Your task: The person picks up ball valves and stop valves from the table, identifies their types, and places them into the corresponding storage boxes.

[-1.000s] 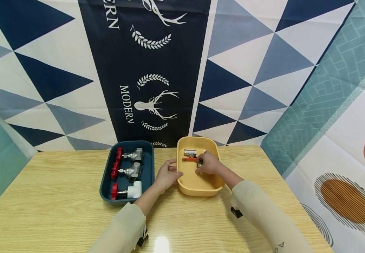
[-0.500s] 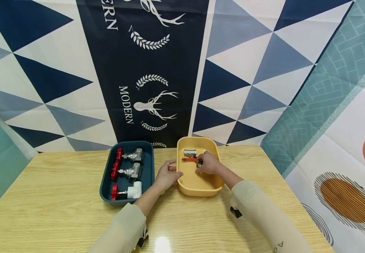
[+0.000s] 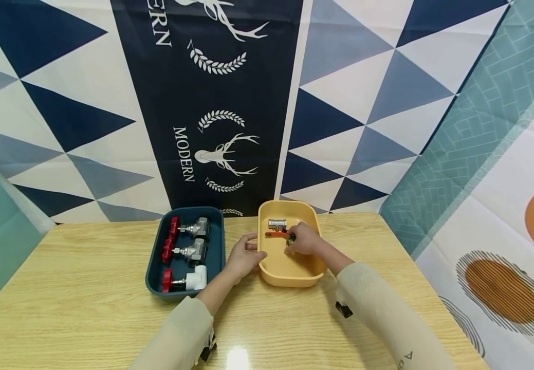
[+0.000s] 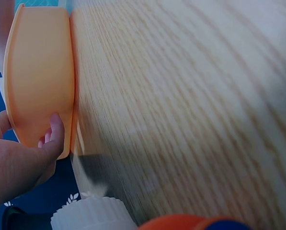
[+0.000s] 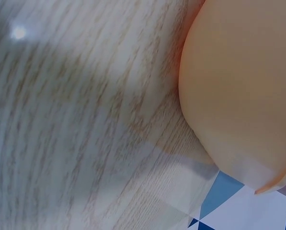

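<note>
In the head view, my right hand [image 3: 305,239] reaches into the yellow bin [image 3: 290,281] and pinches a small ball valve with a red lever [image 3: 275,234]; the fingers cover much of its body. Just behind the lever lies a silver valve body [image 3: 277,224]; whether lever and body are one piece I cannot tell. At the bin's left side my left hand [image 3: 241,259] holds the wall, thumb at the rim and fingers outside. The left wrist view shows that hand [image 4: 23,158] against the bin's outer wall [image 4: 42,72]. From the right wrist, only the bin's outside [image 5: 238,86] shows clearly.
Left of my left hand stands a dark blue bin [image 3: 153,280]. Inside are two metal valves [image 3: 195,250] with red handwheels and a white elbow valve [image 3: 197,278] with a red handwheel. Both bins sit on a wooden table [image 3: 86,288] near the patterned back cloth [image 3: 222,154].
</note>
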{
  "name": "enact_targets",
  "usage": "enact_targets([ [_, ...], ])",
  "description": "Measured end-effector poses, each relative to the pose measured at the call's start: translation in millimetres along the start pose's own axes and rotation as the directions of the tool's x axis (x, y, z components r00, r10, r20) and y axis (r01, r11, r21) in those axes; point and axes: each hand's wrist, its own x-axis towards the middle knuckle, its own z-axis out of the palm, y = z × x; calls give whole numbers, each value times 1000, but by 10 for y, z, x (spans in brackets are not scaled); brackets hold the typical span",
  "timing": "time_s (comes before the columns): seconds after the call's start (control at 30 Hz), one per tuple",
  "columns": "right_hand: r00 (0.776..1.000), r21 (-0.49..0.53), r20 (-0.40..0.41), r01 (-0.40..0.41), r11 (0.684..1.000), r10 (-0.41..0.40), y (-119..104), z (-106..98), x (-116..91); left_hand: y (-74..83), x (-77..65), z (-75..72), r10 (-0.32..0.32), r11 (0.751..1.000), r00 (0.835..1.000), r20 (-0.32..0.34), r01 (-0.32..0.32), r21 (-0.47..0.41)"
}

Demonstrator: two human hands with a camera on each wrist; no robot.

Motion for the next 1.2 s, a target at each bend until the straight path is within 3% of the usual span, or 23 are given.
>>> enact_targets([
  [0.43, 996, -30, -80, 39, 999, -41, -76, -44, -146, 0, -1, 8, -8, 1000, 1000, -10, 8, 25],
  [0.97, 961, 87, -259, 120, 989, -93, 55, -135, -318, -28, -65, -29, -16, 999, 1000, -6, 16, 42],
  [1.2, 936, 181, -350, 111, 977, -41, 111, -246, -423, 5, -137, -25, -39, 997, 999, 22, 38, 68],
])
